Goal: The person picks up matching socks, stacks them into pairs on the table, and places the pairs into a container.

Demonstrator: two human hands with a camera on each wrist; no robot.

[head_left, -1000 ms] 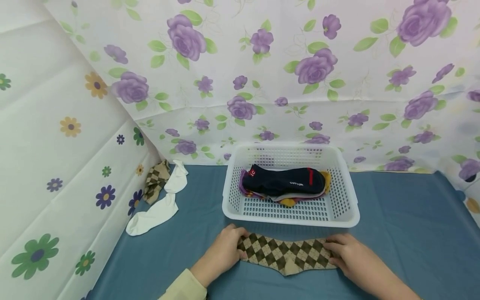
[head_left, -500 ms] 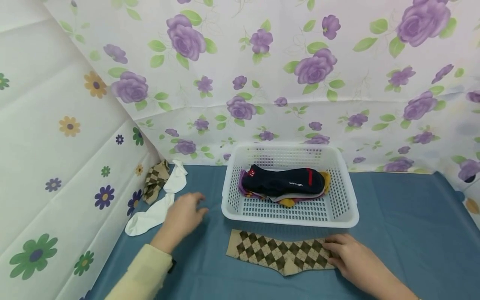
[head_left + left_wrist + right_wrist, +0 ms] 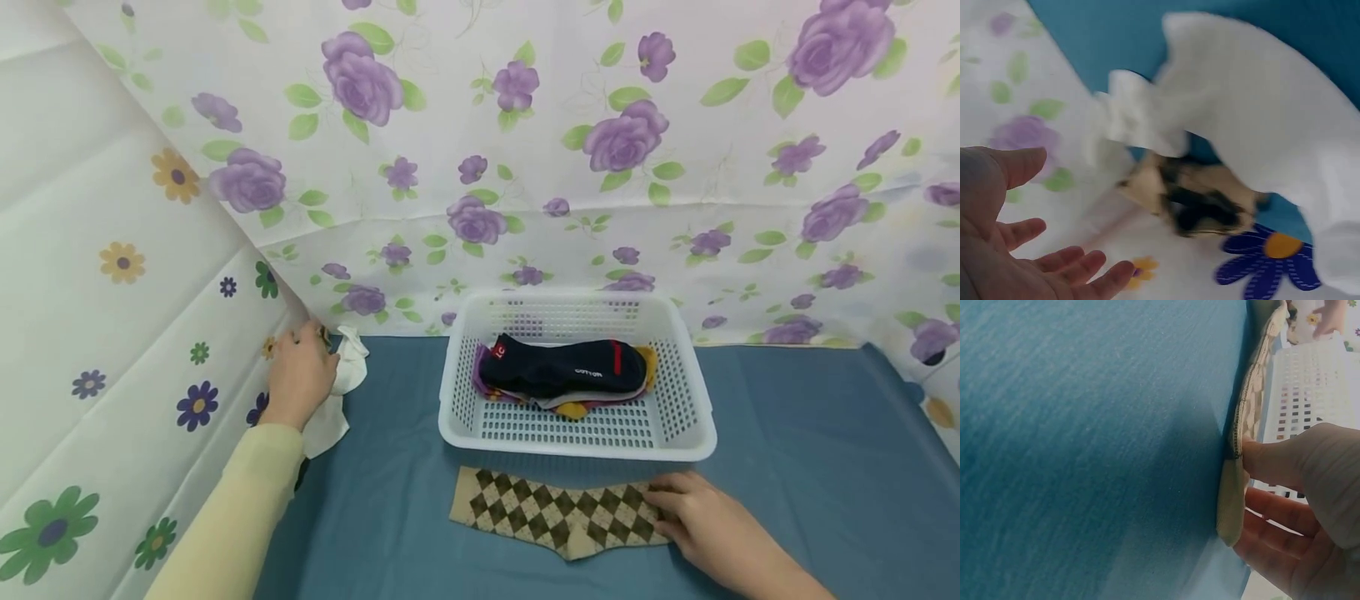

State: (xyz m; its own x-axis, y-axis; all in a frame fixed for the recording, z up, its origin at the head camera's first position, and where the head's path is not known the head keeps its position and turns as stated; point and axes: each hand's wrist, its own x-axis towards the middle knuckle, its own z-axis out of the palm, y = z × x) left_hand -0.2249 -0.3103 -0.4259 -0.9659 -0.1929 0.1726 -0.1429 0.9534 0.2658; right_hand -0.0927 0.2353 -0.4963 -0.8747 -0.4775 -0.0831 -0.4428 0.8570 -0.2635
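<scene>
A brown-and-beige argyle sock (image 3: 551,510) lies flat in front of the white basket. At its right end my right hand (image 3: 708,521) holds it with the thumb on top; in the right wrist view the fingers (image 3: 1282,512) curl at the edge of the sock's beige end. Far to the left, my left hand (image 3: 302,371) reaches over a crumpled argyle sock (image 3: 1204,194), mostly hidden by the hand in the head view. The left wrist view has its fingers (image 3: 1063,257) spread and apart from that sock. White socks (image 3: 327,427) lie just beside it.
The white plastic basket (image 3: 577,450) stands at the middle back, holding a dark navy sock (image 3: 566,364) on top of purple and yellow ones. Flowered cloth walls (image 3: 420,108) rise behind and at the left. A blue cloth (image 3: 787,433) covers the table.
My left hand has let go of the flat sock's left end and moved far left, over the crumpled argyle sock. The right hand stays at the flat sock's right end.
</scene>
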